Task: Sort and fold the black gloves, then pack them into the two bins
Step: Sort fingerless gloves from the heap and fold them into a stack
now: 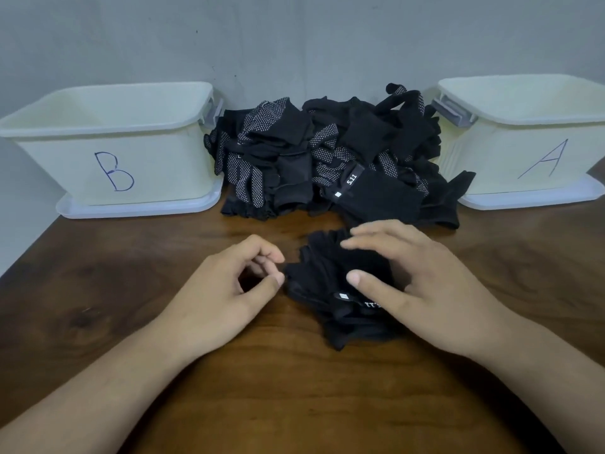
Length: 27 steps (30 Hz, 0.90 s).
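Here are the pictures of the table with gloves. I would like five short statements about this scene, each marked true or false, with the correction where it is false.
1. The cream plastic bin marked B stands on the left. True.
2. The pile of black gloves lies inside that bin. False: it lies on the brown wooden table, between bin B and the cream plastic bin marked A.
3. The right hand is over a single black glove. True.
4. Every glove in the pile is plain. False: several have white dots.
5. The left hand rests on bin B. False: it is beside the single glove.
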Each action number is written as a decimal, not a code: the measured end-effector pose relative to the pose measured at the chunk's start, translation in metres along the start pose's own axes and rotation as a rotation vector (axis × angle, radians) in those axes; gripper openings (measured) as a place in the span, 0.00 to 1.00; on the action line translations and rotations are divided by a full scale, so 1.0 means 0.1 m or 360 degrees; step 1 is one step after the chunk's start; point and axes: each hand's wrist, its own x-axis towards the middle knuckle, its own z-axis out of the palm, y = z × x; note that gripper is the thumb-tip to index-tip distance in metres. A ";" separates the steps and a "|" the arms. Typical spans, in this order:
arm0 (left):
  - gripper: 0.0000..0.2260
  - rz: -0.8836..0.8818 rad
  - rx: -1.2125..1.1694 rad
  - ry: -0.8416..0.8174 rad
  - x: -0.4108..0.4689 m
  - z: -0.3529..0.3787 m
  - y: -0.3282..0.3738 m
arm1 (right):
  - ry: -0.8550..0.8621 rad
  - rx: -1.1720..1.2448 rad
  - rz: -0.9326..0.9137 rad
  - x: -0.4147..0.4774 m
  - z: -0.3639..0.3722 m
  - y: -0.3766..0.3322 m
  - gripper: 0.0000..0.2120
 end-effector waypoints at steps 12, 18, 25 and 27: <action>0.12 -0.0157 0.0019 0.0051 0.02 0.06 -0.02 | -0.0653 -0.0223 -0.0063 -0.02 0.25 -0.04 0.36; 0.16 -0.0172 0.0034 -0.0042 -0.02 0.07 0.03 | -0.0487 -0.0106 -0.0039 -0.02 0.25 -0.02 0.28; 0.16 -0.0174 0.0076 -0.0012 0.00 0.07 0.02 | -0.0236 0.0242 -0.0043 -0.04 0.20 -0.02 0.24; 0.16 -0.0179 0.0072 -0.0012 -0.01 0.07 0.02 | -0.0199 0.0237 -0.0086 -0.05 0.18 -0.02 0.24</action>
